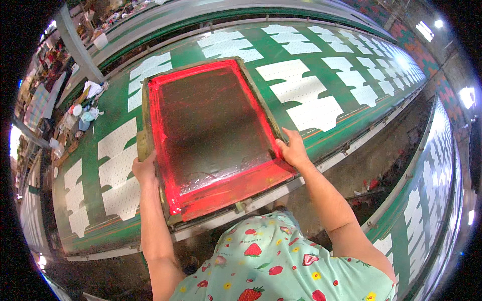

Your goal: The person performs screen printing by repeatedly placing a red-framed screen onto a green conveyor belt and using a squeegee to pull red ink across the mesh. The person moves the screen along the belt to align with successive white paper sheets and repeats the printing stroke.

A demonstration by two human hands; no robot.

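Note:
A rectangular screen frame (211, 125) with red-stained borders and a dark, glossy middle lies in front of me over the green printing table (311, 150). My left hand (145, 168) is closed on the frame's left side near the bottom. My right hand (292, 148) grips its right side near the lower corner. Beside the frame, white dotted cut fabric pieces (298, 95) lie flat in rows on the green surface, on both sides and behind it.
A second long table (416, 210) with white pieces runs along the right, across a dark gap. Another table (241, 12) runs behind mine. A pale post (78, 45) rises at the far left, beside piled cloths and small containers (88, 113).

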